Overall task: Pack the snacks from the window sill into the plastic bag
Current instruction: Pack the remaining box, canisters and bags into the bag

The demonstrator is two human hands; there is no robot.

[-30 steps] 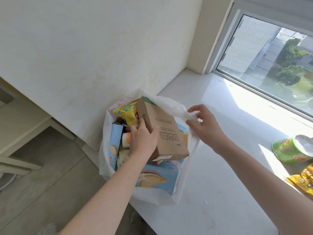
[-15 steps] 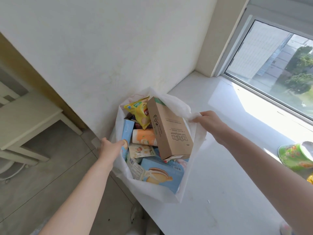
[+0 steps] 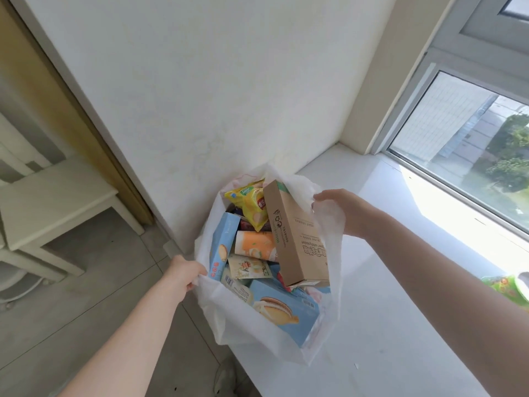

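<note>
Right, both hands are on the plastic bag (image 3: 217, 325) and its mouth is pulled wide. The left hand (image 3: 186, 272) pinches the bag's near-left rim, fingers curled into the film. The right hand (image 3: 340, 209) clutches a bunch of rim on the bag's far-right side.

Inside the bag it's crowded. A brown cardboard box (image 3: 297, 239) leans along the bag's right wall, its top end poking above the rim just beside the right hand. A yellow snack packet (image 3: 252, 207) is wedged at the bag's far side. A light-blue biscuit box (image 3: 224, 245) stands against its left wall, and a blue cake box (image 3: 283, 308) lies at the near side. An orange-and-white tube (image 3: 254, 246) lies in the middle.

The bag itself sits at the left end of the window sill (image 3: 400, 310). Well to the bag's right, at the frame edge, a green printed cup (image 3: 506, 287) waits on the sill, so packing isn't finished.

My read: this is the hold-it-open step. Next, the right hand would have to let go of the rim and reach right for that cup while the left holds the mouth open. Space is tight, so the brown box probably needs pushing down first.
</note>
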